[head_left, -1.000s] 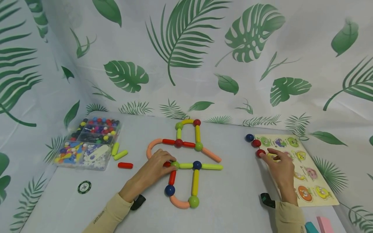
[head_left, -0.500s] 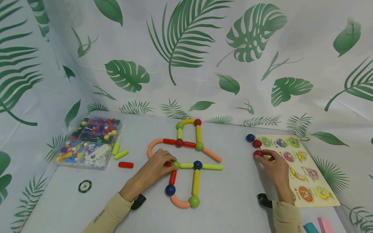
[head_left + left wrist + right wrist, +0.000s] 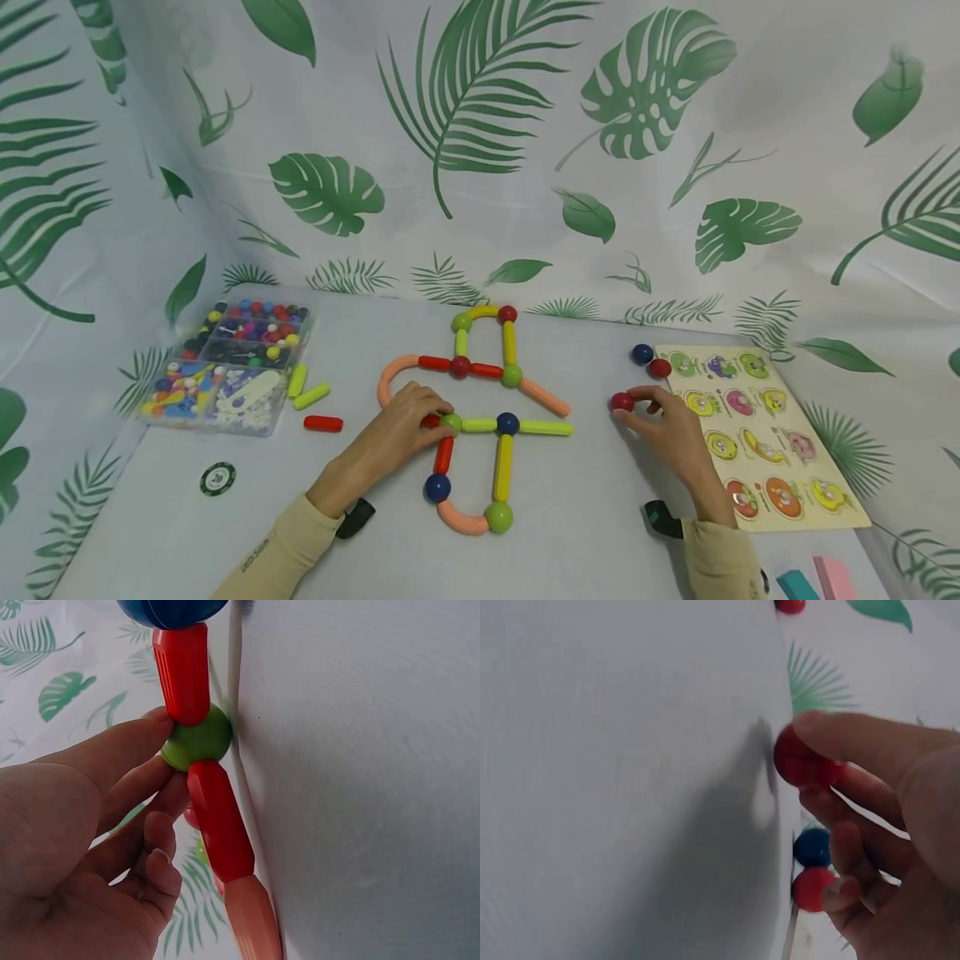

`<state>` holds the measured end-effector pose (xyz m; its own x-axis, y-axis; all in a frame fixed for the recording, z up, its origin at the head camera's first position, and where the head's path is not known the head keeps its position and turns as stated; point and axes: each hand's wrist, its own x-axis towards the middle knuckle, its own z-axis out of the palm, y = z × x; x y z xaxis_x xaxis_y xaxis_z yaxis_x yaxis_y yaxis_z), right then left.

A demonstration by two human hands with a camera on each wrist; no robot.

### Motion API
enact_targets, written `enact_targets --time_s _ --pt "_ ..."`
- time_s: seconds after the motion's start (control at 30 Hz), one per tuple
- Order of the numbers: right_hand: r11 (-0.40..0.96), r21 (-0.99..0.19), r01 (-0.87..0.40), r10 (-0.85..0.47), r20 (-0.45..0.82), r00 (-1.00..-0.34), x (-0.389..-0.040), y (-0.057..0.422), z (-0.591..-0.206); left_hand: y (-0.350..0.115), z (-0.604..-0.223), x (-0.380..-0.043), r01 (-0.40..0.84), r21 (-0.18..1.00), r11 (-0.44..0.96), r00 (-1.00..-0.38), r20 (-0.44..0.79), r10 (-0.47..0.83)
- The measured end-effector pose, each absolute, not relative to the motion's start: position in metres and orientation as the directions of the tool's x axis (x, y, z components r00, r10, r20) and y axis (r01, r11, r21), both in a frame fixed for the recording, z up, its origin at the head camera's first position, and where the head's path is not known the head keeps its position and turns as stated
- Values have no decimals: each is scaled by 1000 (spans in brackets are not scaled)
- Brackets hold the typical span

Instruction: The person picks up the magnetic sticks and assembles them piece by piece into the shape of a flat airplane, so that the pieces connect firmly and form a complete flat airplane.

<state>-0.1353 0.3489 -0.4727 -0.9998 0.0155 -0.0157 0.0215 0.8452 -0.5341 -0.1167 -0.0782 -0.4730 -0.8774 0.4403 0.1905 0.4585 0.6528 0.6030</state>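
Note:
My left hand [image 3: 408, 422] pinches a green ball [image 3: 199, 740] in a figure of coloured rods and balls lying on the table. Two red rods [image 3: 221, 821] meet that ball in the left wrist view, one leading to a blue ball [image 3: 437, 487], the other to a peach rod [image 3: 253, 919]. Between the thumb and fingers of my right hand [image 3: 671, 433] is a red ball [image 3: 802, 757], held right of the figure, apart from it. Behind that hand sit another red ball [image 3: 659, 367] and a dark blue ball [image 3: 642, 354], side by side.
A picture board [image 3: 806, 517] lies on the right, with teal and pink blocks [image 3: 834, 577] in front. A compartment box [image 3: 258, 423] of small beads stands at the left. Near it lie two lime rods [image 3: 311, 396], a red rod [image 3: 323, 424] and a round chip [image 3: 217, 479].
My right hand has taken the red ball from beside the picture board and moved left with it, toward the figure. The left hand stays on the green ball.

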Motion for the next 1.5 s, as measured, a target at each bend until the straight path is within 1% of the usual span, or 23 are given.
enact_targets --time_s 0.13,0.33,0.53,0.97,1.13,1.33,1.43,1.5 --pt "841 -540 -41 -80 -50 -996 -132 333 -470 -78 -473 -117 451 605 656 -881 183 436" --pt "808 -582 -95 -154 -53 -987 -126 315 -465 -78 -475 -117 451 606 655 -881 184 437" --pt "811 -568 -141 -182 -16 -983 -126 304 -467 -77 -475 -118 458 609 648 -878 192 440" --pt "819 -555 -145 -184 -15 -983 -128 301 -469 -76 -470 -119 475 611 633 -868 206 452" --pt "817 -561 -136 -179 -23 -983 -127 300 -469 -61 -457 -128 527 584 617 -836 227 499" --pt "822 -554 -134 -176 -22 -984 -126 300 -471 -24 -435 -152 598 550 583 -777 218 591" --pt "822 -553 -136 -177 -20 -984 -126 300 -472 -4 -431 -165 621 520 587 -754 191 629" --pt "821 -554 -139 -177 -16 -984 -126 300 -472 9 -432 -173 627 499 598 -742 150 653"
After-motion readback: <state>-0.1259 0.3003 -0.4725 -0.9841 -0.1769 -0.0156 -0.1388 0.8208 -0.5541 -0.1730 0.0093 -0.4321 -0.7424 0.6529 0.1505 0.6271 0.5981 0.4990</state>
